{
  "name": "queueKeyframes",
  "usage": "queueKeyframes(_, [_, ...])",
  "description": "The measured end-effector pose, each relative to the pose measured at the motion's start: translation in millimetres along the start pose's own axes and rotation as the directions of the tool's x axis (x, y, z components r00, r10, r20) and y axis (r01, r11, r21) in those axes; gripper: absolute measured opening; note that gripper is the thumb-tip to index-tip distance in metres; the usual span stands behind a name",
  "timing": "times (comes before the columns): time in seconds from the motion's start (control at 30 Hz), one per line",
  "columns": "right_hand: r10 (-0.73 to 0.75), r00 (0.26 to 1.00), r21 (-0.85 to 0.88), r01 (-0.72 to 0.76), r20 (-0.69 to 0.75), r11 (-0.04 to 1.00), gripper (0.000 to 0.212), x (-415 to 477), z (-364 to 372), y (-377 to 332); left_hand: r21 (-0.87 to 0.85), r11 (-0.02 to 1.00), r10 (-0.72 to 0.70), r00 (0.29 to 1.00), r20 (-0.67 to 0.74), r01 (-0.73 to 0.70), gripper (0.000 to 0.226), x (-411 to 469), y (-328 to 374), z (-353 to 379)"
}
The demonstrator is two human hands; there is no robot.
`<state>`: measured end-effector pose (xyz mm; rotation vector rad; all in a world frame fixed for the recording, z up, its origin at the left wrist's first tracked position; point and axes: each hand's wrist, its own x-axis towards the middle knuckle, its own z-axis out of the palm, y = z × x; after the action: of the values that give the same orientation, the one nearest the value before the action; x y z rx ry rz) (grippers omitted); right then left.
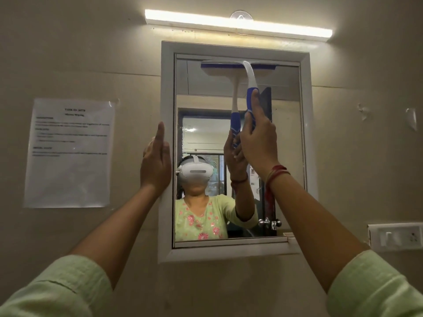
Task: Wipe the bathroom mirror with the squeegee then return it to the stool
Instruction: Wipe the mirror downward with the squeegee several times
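Observation:
The bathroom mirror (286, 156) hangs on the wall in a white frame (166, 88). A squeegee (250, 75) with a white and blue handle has its blue blade pressed flat against the glass at the very top of the mirror. My right hand (257, 138) is shut on the blue grip of the squeegee handle, arm raised. My left hand (156, 161) rests with straight fingers against the left side of the mirror frame. The stool is not in view.
A lit tube light (238, 22) runs above the mirror. A printed paper sheet (68, 154) is taped to the wall at the left. A white switch plate (396, 239) sits at the lower right. The mirror reflects a person wearing a headset and a door.

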<state>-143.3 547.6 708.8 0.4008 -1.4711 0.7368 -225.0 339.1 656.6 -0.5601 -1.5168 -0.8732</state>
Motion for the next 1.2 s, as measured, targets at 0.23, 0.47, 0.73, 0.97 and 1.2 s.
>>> queueKeyframes(0.23, [-0.039,0.999,-0.029,0.04,0.013,0.999,0.054,-42.1,2.7,3.1,0.005,1.0,0.0,1.0,0.005,0.0,0.047,-0.1,0.3,-0.2])
queueKeyframes(0.47, [-0.089,0.996,-0.091,0.089,0.002,0.992,0.054,-36.7,-4.4,5.0,0.0,1.0,-0.005,1.0,0.016,0.005,0.047,0.3,0.0,-1.3])
queueKeyframes(0.73, [-0.031,0.999,-0.027,0.032,0.037,0.999,0.054,-82.5,-5.9,12.4,0.003,1.0,-0.005,1.0,0.014,0.005,0.047,0.2,2.3,-1.7])
queueKeyframes(0.97, [-0.041,0.999,-0.047,0.04,-0.013,0.998,0.054,-71.9,-2.1,6.2,0.003,1.0,-0.007,1.0,0.005,0.007,0.047,0.0,2.9,-1.6])
queueKeyframes(1.2, [-0.011,0.999,-0.01,0.011,0.034,1.0,0.055,-111.7,-8.2,18.9,0.01,1.0,-0.006,1.0,-0.001,0.006,0.047,-0.2,3.6,-2.3])
